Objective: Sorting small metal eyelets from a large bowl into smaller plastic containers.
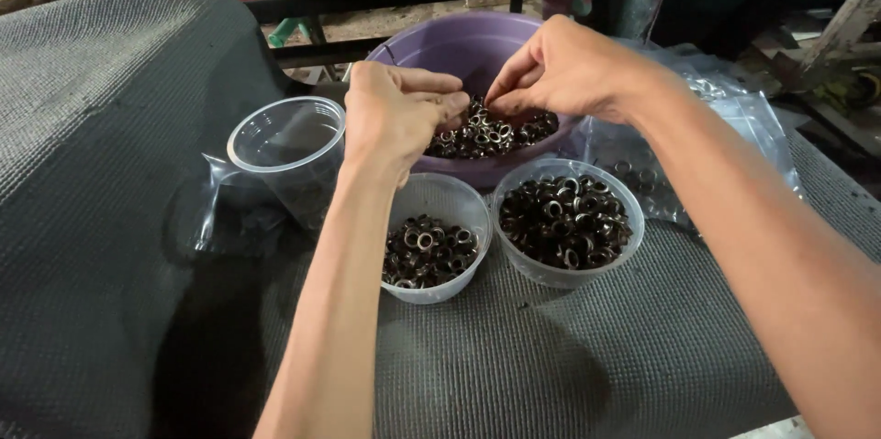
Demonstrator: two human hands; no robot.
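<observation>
picking through small dark metal eyelets (491, 132) heaped in a purple plastic basin (459, 40), both hands meet over the pile in the head view. the left hand (399, 113) is curled into a loose fist with its fingertips turned toward the right, seemingly pinching one or more eyelets, though the pieces in its grip are too small to make out. the right hand (560, 67) comes in from the other side, thumb and forefinger pressed together at the top of the heap, gripping or plucking an eyelet there.

just in front of the basin, on the grey woven mat (551, 366), stand two clear plastic cups: the left cup (431, 237) is about a third full of eyelets, the right cup (569, 223) is heaped nearly to the rim. a third clear cup (286, 150) lies tilted to the left with nothing visible in it, resting on a crumpled clear plastic bag (216, 196). more clear bags (725, 118) with a few rings inside lie to the right, behind the forearm.

as a judgement, doing this well calls for fingertip work: taking one piece at a time from the top of the pile, keeping the wrists above the cups so nothing gets knocked, and keeping each sort apart, since the right cup has little room left and loose rings would roll on the mat.
</observation>
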